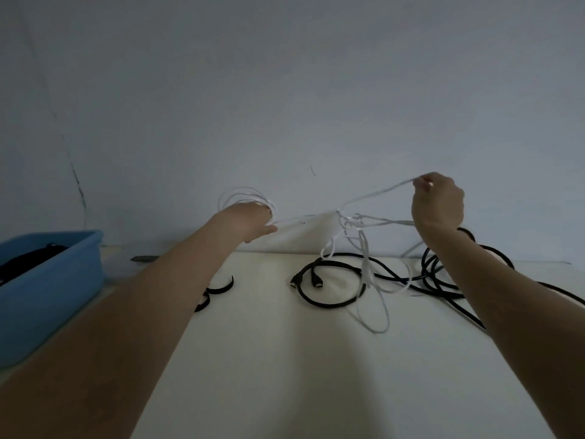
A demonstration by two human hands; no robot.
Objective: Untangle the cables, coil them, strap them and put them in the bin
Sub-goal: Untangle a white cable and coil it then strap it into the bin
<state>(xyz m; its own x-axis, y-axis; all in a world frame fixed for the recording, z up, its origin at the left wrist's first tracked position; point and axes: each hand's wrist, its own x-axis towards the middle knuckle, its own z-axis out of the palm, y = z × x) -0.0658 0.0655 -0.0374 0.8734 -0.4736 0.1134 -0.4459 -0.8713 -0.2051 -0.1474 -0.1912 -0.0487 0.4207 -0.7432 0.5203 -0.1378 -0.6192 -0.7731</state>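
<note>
We are holding the white cable (364,198) up in the air over the table (300,375). Our left hand (253,221) grips a small round coil of it, so the loops stay together and do not fall apart. Our right hand (438,202) pinches another part of the white cable between the fingertips and lifts it high. We think this pulls the cable straight so the knot in the middle can come loose. That knot hangs between our two hands, and long loose loops drop from it down onto the table.

The black cable (329,285) lies under the white one, on the table, in big messy curls. The two look mixed up near the right arm.

Two short black straps (221,288) lie by our left arm, close at hand for later.

The blue bin (66,280) sits at the left edge of the table. Something dark is already inside, but we cannot tell what.
</note>
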